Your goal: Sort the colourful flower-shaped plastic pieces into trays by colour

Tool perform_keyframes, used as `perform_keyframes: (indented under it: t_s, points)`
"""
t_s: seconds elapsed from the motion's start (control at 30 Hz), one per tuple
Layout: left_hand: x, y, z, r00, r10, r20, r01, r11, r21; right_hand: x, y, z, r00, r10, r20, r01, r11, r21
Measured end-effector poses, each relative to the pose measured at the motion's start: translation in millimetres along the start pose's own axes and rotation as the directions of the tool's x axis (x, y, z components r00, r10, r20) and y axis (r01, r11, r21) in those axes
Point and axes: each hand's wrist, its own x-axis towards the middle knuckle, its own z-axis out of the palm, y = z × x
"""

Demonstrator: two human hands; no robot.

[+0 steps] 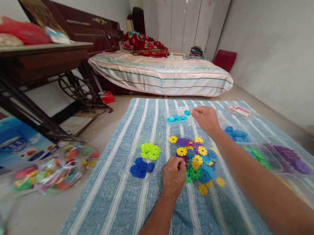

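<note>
My right hand reaches far forward, pinching a light blue flower-shaped plastic disc at the right edge of a clear plastic box. Inside that box lie several light blue discs. My left hand rests at the left side of a mixed pile of discs in yellow, blue, green and purple. Its fingers are curled together, and whatever may be between them is hidden. Left of the pile, lime green discs and dark blue discs sit in a clear container.
On the right, clear boxes hold blue discs, green discs and purple discs. A clear lid with a red label lies behind them. The striped cloth covers the table. Bags of colourful pieces lie on the floor.
</note>
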Motion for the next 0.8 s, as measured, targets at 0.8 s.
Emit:
perform_keyframes:
  t_s: [0.8]
  points:
    - [1, 0, 1.1, 0.999, 0.047, -0.012, -0.047, 0.999, 0.020, -180, 48, 30, 0.775, -0.629, 0.053, 0.621, 0.744, -0.247]
